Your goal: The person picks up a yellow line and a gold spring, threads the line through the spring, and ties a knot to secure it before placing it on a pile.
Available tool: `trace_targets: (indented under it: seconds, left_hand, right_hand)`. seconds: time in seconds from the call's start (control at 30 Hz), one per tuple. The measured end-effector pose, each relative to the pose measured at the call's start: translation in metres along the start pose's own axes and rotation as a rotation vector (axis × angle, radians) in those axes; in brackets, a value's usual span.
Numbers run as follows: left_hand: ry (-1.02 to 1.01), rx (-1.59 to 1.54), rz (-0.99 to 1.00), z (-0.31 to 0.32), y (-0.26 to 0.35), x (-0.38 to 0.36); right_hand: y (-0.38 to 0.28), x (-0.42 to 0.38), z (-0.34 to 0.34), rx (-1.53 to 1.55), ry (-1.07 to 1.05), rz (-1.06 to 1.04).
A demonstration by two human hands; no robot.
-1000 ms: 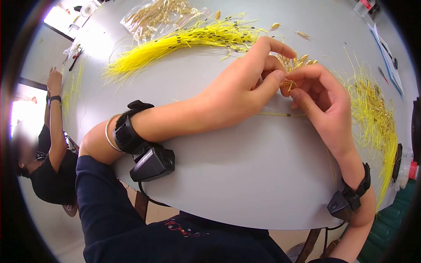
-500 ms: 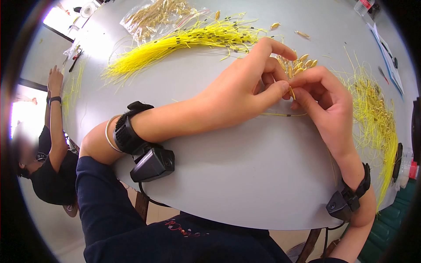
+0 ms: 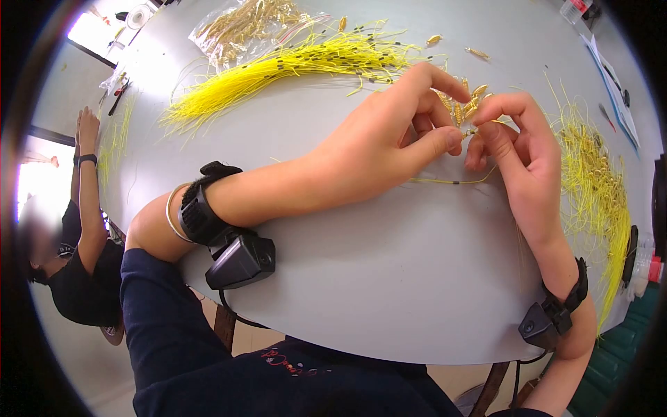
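Observation:
My left hand [image 3: 406,132] is closed in a pinch, thumb against forefinger side, on a small gold piece [image 3: 468,133] that shows only a little at its fingertips. Beside it my right hand [image 3: 521,146] pinches a thin yellow cord [image 3: 497,123], thumb pressed to forefinger. A loop of cord with a small black sleeve [image 3: 456,182] hangs below the fingers. Just behind the hands lies a cluster of gold, spring-like coil pieces [image 3: 472,108], partly covered by the fingers.
A bundle of yellow cords [image 3: 278,67] with black sleeves lies across the back, by a clear bag [image 3: 243,28] of gold pieces. Assembled cords with gold pieces [image 3: 594,167] pile at the right on the grey table [image 3: 389,278]. Another person [image 3: 80,264] reaches over the left edge.
My right hand has drawn slightly away from the left, opening a small gap between the fingertips. Cord now shows at its fingers. The left hand has barely moved.

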State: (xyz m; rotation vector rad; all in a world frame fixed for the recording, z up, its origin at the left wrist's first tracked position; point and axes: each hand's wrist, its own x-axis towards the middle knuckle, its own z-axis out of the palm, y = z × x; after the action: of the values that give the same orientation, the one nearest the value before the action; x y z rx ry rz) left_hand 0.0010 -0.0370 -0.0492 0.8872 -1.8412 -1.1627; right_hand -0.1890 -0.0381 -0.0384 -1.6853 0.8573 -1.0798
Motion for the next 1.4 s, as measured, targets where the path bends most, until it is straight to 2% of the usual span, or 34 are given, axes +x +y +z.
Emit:
trace_targets:
  seconds: [0.13, 0.43, 0.67, 0.9, 1.07, 1.17, 1.23, 1.4]
  left_hand:
    - [-0.035, 0.096, -0.01, -0.001, 0.005, 0.0]
    - [-0.027, 0.159, 0.016, 0.0, 0.003, -0.001]
    - [-0.043, 0.199, 0.039, 0.0, 0.006, -0.001]
    - [-0.025, 0.083, -0.045, 0.002, 0.007, -0.002]
    - [0.011, 0.064, -0.038, 0.002, 0.002, -0.001]
    - [0.069, 0.059, 0.035, 0.004, -0.003, 0.0]
    - [-0.012, 0.152, 0.038, 0.001, 0.0, 0.0]
    - [-0.015, 0.138, -0.016, 0.001, 0.008, -0.001]
  right_hand:
    - [0.002, 0.0, -0.001, -0.005, 0.02, -0.009]
    - [0.003, 0.0, -0.001, 0.031, -0.109, -0.075]
    - [-0.002, -0.001, -0.001, -0.015, -0.069, -0.064]
    - [0.001, 0.0, -0.002, -0.07, 0.04, -0.063]
    - [0.004, 0.001, -0.005, -0.06, 0.0, -0.114]
    - [0.003, 0.001, -0.004, -0.074, -0.017, -0.137]
    - [0.003, 0.002, -0.004, -0.074, -0.012, -0.151]
    - [0.0, 0.0, -0.004, -0.089, -0.015, -0.103]
